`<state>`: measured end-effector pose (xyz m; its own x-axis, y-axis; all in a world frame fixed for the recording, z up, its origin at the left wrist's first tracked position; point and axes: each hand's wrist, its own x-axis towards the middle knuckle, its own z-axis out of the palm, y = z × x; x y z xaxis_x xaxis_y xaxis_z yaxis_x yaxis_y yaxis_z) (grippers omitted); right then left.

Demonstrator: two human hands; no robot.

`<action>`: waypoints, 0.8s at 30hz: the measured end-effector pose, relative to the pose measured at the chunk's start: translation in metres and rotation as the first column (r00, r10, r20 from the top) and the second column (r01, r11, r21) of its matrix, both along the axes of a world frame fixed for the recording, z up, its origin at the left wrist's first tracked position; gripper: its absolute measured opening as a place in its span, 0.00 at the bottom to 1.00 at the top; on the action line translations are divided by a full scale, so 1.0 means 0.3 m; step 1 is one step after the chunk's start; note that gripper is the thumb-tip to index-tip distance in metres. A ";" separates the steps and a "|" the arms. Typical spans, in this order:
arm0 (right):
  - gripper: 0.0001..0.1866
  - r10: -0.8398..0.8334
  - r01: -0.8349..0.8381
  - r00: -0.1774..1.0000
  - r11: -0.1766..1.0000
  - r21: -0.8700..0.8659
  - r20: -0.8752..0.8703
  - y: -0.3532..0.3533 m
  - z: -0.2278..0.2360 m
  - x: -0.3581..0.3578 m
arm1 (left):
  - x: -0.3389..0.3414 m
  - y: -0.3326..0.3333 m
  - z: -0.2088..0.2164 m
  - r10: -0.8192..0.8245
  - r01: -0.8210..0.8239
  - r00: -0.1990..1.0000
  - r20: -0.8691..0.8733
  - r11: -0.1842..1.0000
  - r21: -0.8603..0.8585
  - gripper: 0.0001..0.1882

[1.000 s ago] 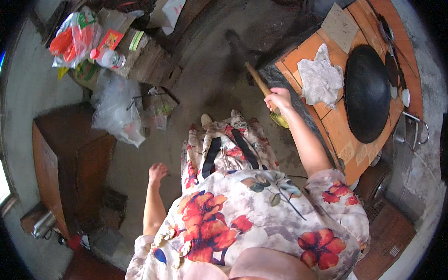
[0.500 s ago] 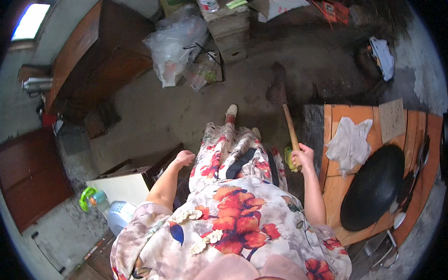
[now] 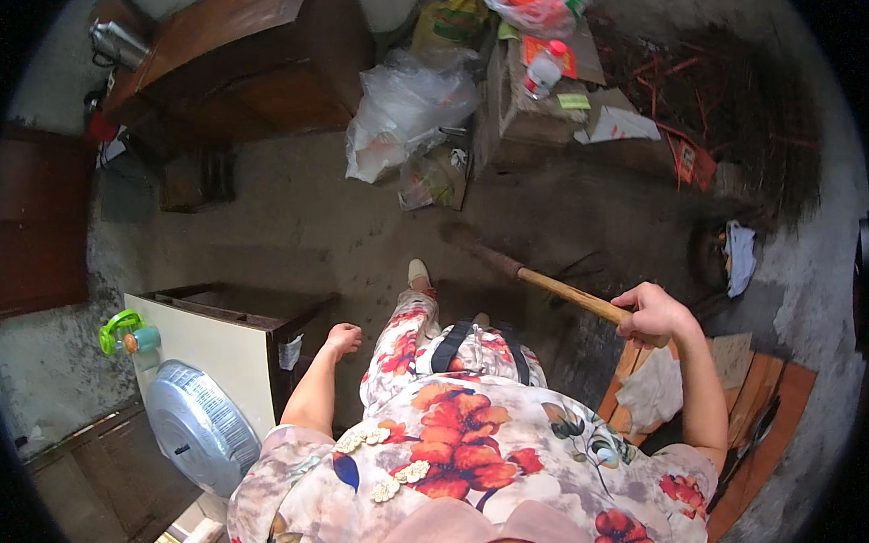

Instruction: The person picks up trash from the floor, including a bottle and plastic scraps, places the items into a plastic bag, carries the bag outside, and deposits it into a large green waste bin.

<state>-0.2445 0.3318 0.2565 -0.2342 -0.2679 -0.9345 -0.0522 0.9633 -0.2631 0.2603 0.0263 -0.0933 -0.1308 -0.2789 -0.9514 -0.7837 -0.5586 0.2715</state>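
Broom handle (image 3: 558,287), a pale wooden stick, ran from the right hand (image 3: 651,314) out left and away toward a dark head end (image 3: 464,242) resting low by the dirt floor (image 3: 292,228); head was blurred, bristles hard to make out. Judged stiff, light to middling in weight, not fragile, dry wood so not slippery. Best grip looked like the upper shaft, where the hand already was; a second hold lower on the shaft would give more control.

Right hand was closed in a full fist around the handle's near end, fingers wrapped over the top. Left hand (image 3: 341,339) hung loose beside the floral-trousered leg (image 3: 403,342), fingers curled partway, holding nothing, near the edge of a cream cabinet (image 3: 212,350) but not touching it. White cloth (image 3: 652,389) lay on the orange counter (image 3: 765,398) just below the right forearm.
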 end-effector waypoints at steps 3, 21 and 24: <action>0.31 0.242 -0.236 0.969 0.966 0.107 -0.048 -0.224 0.101 -0.042 | -0.066 -0.122 -0.047 -0.076 0.080 0.996 0.051 0.994 -0.076 0.14; 0.09 0.077 -0.052 0.991 0.976 0.210 -0.114 -0.535 0.092 -0.105 | -1.244 -0.945 0.190 -0.777 0.754 0.366 0.512 -0.075 -0.653 0.50; 0.20 -0.035 0.047 0.998 0.963 0.265 -0.053 -0.578 0.111 -0.115 | -1.373 -1.112 0.106 -0.720 0.655 0.164 0.675 -0.432 -0.620 0.53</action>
<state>-0.2789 0.1582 0.2899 -0.2857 -0.0009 -0.9583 -0.0174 0.9998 0.0043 -0.1515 -0.3072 -0.0617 -0.9060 -0.3022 -0.2963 -0.2938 0.9530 -0.0734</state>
